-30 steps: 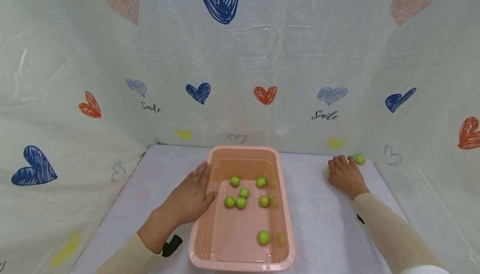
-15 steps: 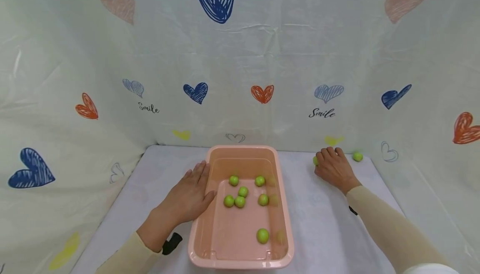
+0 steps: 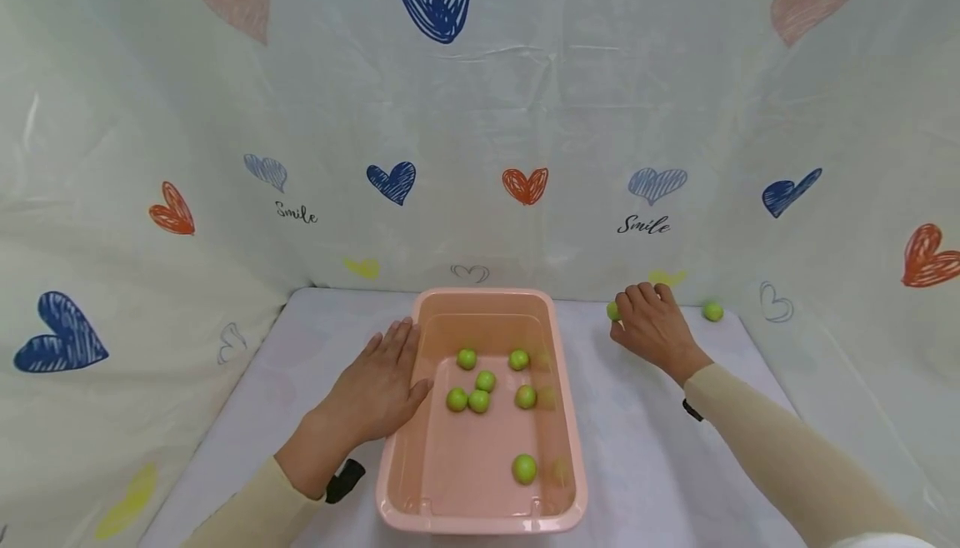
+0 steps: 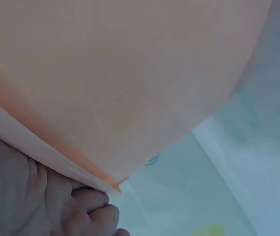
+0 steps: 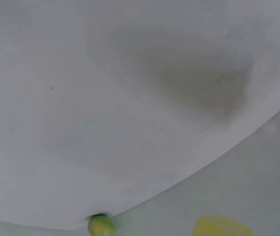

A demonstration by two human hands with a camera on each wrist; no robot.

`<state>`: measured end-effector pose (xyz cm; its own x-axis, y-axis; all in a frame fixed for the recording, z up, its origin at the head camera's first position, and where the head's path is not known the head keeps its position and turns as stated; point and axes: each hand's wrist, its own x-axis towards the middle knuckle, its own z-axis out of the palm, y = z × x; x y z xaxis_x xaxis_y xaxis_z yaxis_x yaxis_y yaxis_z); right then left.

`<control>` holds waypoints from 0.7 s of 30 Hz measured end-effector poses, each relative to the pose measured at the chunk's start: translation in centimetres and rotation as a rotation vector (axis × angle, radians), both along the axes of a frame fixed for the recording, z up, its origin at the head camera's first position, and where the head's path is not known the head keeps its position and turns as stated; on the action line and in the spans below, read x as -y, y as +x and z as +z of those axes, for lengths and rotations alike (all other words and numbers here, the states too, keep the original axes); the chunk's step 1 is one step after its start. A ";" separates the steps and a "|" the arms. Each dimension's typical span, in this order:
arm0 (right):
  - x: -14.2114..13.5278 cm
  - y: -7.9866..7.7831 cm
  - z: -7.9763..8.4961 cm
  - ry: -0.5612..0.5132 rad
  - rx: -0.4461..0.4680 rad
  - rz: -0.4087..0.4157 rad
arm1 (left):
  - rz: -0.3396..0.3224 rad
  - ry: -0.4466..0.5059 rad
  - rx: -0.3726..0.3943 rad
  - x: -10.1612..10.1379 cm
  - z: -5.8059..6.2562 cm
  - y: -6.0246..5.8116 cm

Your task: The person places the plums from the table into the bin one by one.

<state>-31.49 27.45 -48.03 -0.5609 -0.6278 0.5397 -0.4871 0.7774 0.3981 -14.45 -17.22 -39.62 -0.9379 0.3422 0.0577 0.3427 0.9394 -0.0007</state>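
Observation:
A pink plastic basin [image 3: 480, 526] stands on the table, with several small round green fruits [image 3: 486, 381] lying on its floor. My left hand [image 3: 378, 386] rests on its left rim, fingers straight and thumb toward the inside; the left wrist view shows the fingers along the basin wall [image 4: 130, 88]. At the back right, my right hand [image 3: 651, 325] holds one small green fruit [image 3: 613, 311], which is partly hidden by the fingers. Another green fruit [image 3: 712, 311] sits right of that hand near the table's back corner. The right hand does not show in the right wrist view.
A white cloth covers the table [image 3: 637, 448]. Behind it and on both sides hang pale plastic sheets [image 3: 480, 115] printed with hearts. The right wrist view catches a single green fruit [image 5: 101, 225] by the table's edge.
My right hand has moved left along the table's back with a green fruit, leaving the corner fruit farther to its right. The left hand and the basin stay in place.

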 end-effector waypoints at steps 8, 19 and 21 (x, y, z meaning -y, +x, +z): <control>1.8 0.9 1.1 -0.030 0.003 -0.004 | 0.012 -0.004 0.025 -0.2 0.2 -0.2; 4.8 2.0 3.3 -0.115 -0.045 0.049 | 0.015 0.015 0.019 -0.1 0.0 0.2; 5.2 2.2 3.9 -0.125 -0.043 0.047 | 0.015 0.015 0.012 -0.1 0.0 0.1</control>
